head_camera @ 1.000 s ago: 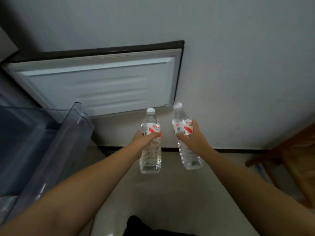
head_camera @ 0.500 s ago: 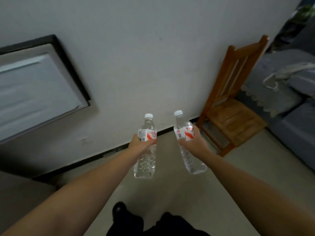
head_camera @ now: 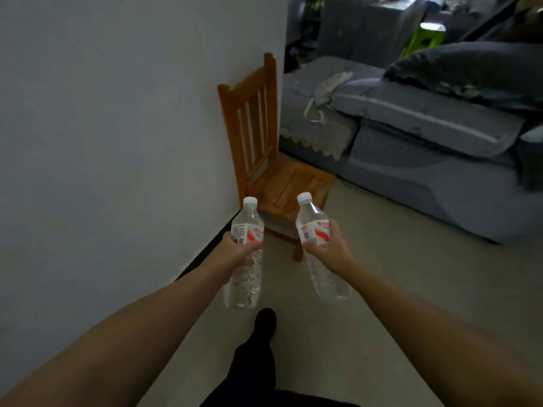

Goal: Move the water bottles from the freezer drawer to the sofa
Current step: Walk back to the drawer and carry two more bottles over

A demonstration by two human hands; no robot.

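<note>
I hold two clear water bottles with white caps and red-and-white labels, both upright in front of me. My left hand (head_camera: pixel 235 254) grips the left bottle (head_camera: pixel 245 277) around its middle. My right hand (head_camera: pixel 332 251) grips the right bottle (head_camera: pixel 313 218), which tilts slightly to the left at its top. The grey sofa (head_camera: pixel 411 171) stretches across the upper right, covered with grey cushions and a folded blanket. The freezer drawer is out of view.
A small wooden chair (head_camera: pixel 273 171) stands against the white wall (head_camera: pixel 117 127), directly ahead of the bottles. A white cloth (head_camera: pixel 323 92) lies on the sofa's far end. A green stool (head_camera: pixel 426 36) stands behind the sofa. Pale floor (head_camera: pixel 411 289) lies between me and the sofa.
The view has swung right, away from the freezer: its door has left the frame and the chair and sofa have come closer. Both hands still hold their bottles.
</note>
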